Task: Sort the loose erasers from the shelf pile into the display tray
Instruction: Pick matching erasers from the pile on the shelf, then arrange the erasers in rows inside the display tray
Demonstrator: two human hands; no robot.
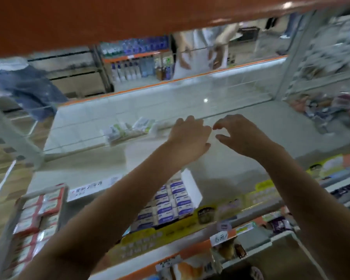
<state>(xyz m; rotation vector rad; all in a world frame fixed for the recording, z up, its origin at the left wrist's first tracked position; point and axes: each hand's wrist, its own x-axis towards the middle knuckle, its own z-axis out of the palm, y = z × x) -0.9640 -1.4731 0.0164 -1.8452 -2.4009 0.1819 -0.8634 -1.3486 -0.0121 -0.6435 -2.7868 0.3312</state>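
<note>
Both my arms reach deep into a white shelf (251, 126). My left hand (187, 136) hovers palm down with relaxed fingers and holds nothing. My right hand (238, 134) hangs beside it, fingers loosely curled, also with nothing in it. A small pile of loose erasers in white and green wrappers (127, 129) lies at the back of the shelf, left of my left hand. Below my left forearm stands the white display tray (192, 184), filled with rows of erasers in purple and white sleeves (170, 205). The picture is blurred by motion.
A box of red and white packs (38, 215) stands at the front left. An orange shelf edge (129, 19) hangs overhead. Packaged goods (327, 110) lie in the right bay. Yellow price strips line the shelf front. People stand behind the shelving.
</note>
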